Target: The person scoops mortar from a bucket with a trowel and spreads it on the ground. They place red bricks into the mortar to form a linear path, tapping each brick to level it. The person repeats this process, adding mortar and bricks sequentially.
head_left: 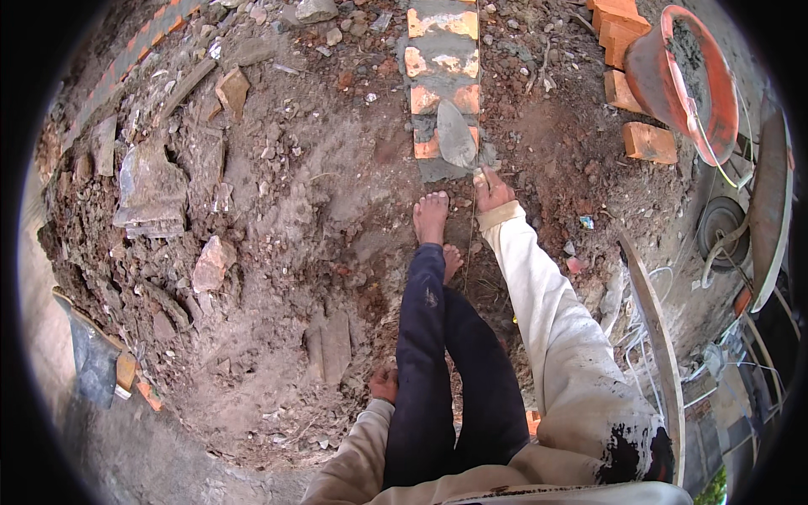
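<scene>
My right hand (494, 190) is closed around the handle of a trowel, just past my bare feet. The trowel's grey, pointed blade (456, 135) lies over the near end of a narrow row of orange bricks (424, 100). Grey mortar (443, 46) fills the gaps between these bricks and spreads around the near end. A thin string (473, 220) runs along the row's right side, close to my right hand. My left hand (384, 384) is low beside my left leg, and its fingers are too hidden to make out.
An orange bucket (648, 71) with grey mortar stands tilted at the far right, beside loose bricks (650, 143). A wheelbarrow's wheel (722, 233) is below it. Rubble, a stone (215, 264) and wood scraps (189, 87) cover the soil at left. A curved board (656, 337) rises beside my right arm.
</scene>
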Tool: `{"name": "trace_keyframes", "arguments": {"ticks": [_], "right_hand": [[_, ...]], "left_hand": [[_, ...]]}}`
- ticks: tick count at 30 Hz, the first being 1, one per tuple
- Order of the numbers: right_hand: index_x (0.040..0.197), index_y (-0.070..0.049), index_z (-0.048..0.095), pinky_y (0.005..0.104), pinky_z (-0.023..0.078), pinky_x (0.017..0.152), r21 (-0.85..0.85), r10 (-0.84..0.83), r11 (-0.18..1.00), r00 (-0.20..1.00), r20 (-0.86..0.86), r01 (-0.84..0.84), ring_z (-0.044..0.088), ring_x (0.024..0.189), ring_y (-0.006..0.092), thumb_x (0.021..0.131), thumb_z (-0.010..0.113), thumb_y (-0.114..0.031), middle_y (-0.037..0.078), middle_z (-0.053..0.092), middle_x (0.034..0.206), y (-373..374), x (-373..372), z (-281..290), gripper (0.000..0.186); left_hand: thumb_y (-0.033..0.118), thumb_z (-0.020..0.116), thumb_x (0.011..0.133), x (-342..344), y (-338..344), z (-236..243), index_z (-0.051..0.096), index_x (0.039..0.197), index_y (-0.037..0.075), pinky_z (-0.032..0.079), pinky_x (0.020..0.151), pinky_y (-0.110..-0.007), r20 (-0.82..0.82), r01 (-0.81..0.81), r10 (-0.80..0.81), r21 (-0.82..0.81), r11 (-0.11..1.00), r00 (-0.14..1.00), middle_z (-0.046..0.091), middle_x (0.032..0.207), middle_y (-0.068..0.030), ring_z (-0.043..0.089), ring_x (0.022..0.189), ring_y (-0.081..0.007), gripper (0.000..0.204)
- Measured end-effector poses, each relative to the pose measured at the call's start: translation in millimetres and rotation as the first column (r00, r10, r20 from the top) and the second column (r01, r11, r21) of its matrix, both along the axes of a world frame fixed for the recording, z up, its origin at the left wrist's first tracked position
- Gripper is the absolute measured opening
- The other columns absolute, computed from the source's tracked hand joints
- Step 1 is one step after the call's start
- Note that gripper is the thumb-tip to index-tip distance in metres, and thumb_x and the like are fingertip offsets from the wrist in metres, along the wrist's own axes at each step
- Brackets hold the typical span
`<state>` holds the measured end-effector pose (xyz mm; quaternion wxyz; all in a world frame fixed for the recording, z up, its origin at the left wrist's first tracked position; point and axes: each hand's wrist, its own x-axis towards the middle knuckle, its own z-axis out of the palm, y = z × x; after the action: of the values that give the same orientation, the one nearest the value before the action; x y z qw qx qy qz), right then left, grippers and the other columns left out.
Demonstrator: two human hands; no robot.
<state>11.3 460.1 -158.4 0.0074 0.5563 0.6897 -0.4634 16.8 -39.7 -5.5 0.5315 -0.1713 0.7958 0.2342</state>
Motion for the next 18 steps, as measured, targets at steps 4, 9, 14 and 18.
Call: {"name": "trace_keyframes", "arguments": {"ticks": [4, 9, 14, 18], "right_hand": [[0.125, -0.013, 0.051, 0.0452, 0.047, 0.083, 0.006, 0.195, 0.98, 0.963, 0.184, -0.2, 0.059, 0.093, 0.0419, 0.088, 0.048, -0.035, 0.022, 0.062, 0.101, 1, -1, -10, 0.044], [0.133, -0.028, 0.041, 0.0474, 0.047, 0.081, -0.115, 0.57, 0.81, 0.724, 0.388, -0.576, 0.058, 0.091, 0.0378, 0.087, 0.049, -0.032, 0.018, 0.054, 0.101, 6, -8, 37, 0.047], [0.136, -0.027, 0.036, 0.0461, 0.048, 0.077, 0.081, 0.622, 0.632, 0.566, 0.542, -0.771, 0.057, 0.093, 0.0355, 0.087, 0.049, -0.023, 0.017, 0.049, 0.105, 58, 17, 34, 0.051], [0.134, -0.023, 0.039, 0.0453, 0.049, 0.073, -0.064, 0.507, 0.823, 0.68, 0.529, -0.564, 0.059, 0.085, 0.0394, 0.086, 0.052, -0.026, 0.019, 0.053, 0.101, 75, 29, 62, 0.05]], "left_hand": [[0.011, 0.057, 0.084, -8, 20, 5, 0.064, 0.096, 0.002, 0.048, 0.072, -0.027, 0.057, 0.015, -0.016, 0.02, 1.0, 0.998, 0.066, 0.086, -0.0063, 0.061, 0.077, -0.0146, 0.016], [0.011, 0.057, 0.084, -21, 38, 26, 0.063, 0.096, 0.003, 0.047, 0.075, -0.027, 0.105, -0.008, 0.017, -0.077, 0.997, 0.994, 0.066, 0.087, -0.0062, 0.061, 0.079, -0.0152, 0.016], [0.008, 0.056, 0.082, -24, 47, 24, 0.063, 0.095, 0.003, 0.046, 0.074, -0.026, 0.097, 0.128, -0.123, -0.049, 0.991, 0.988, 0.066, 0.086, -0.0065, 0.06, 0.08, -0.0154, 0.016], [0.009, 0.056, 0.084, -28, 43, 17, 0.063, 0.094, 0.002, 0.046, 0.071, -0.026, 0.101, 0.224, -0.215, -0.083, 0.971, 0.971, 0.066, 0.082, -0.0054, 0.059, 0.076, -0.0135, 0.015]]}}
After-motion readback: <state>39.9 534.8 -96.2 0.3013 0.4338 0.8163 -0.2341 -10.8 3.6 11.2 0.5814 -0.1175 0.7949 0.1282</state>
